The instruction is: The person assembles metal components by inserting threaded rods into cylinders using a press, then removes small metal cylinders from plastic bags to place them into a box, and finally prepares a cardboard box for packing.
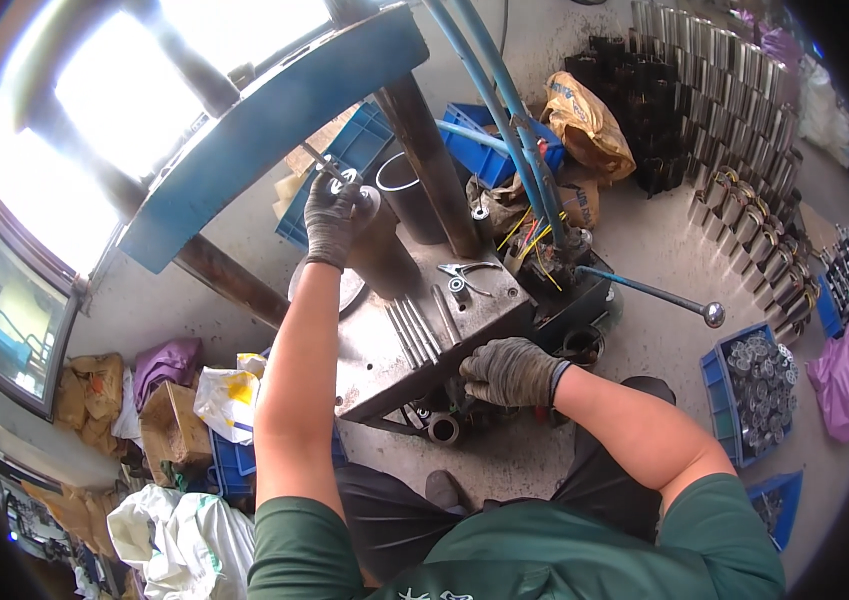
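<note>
Along the left side, sacks (184, 530) lie heaped. A blue beam (279, 140) looms over the left hand (327, 222), its fingers grasping a rod (314, 154) above a cylinder (384, 262). Pins (411, 333) and pliers (471, 268) lie on the worktop (369, 348). The right hand (514, 372) has curled fingers near the front edge; whether they hold anything, I cannot tell. Farther right, a lever (656, 293) juts out before a bin (715, 400).
</note>
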Action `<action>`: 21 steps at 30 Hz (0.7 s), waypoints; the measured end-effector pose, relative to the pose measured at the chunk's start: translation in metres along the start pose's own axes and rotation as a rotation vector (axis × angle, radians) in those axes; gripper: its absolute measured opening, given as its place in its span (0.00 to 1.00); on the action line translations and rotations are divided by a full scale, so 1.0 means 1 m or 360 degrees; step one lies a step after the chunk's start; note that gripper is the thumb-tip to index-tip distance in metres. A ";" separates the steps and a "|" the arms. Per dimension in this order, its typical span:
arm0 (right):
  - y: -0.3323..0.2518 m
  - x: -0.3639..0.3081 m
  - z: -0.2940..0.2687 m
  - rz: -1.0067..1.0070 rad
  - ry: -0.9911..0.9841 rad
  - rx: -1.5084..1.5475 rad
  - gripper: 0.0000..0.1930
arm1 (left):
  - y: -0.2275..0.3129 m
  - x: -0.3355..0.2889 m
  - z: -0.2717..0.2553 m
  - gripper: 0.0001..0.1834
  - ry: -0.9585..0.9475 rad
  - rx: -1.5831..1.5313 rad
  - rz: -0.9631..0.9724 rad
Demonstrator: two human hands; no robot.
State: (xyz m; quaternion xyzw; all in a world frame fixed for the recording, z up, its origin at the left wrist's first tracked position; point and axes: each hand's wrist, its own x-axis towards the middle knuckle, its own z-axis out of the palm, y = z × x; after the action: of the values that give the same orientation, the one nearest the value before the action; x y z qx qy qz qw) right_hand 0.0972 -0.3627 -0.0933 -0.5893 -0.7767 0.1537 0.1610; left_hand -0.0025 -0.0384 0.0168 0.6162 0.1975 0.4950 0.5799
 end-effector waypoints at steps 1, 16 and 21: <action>0.000 -0.002 -0.001 0.0006 -0.0005 0.0004 0.16 | -0.001 0.000 0.002 0.25 0.0000 -0.0002 -0.0008; -0.018 -0.079 -0.103 -0.0140 0.0734 -0.0195 0.17 | -0.017 0.011 -0.008 0.28 -0.0060 -0.0099 -0.0016; 0.000 -0.124 -0.173 0.0150 0.0376 -0.0711 0.21 | -0.014 0.010 -0.017 0.32 0.0051 -0.0007 -0.0127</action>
State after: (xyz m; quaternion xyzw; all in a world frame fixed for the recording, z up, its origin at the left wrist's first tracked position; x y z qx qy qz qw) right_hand 0.2035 -0.4736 0.0535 -0.6597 -0.7387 -0.0843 0.1091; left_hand -0.0076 -0.0179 0.0054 0.5985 0.2300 0.4818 0.5972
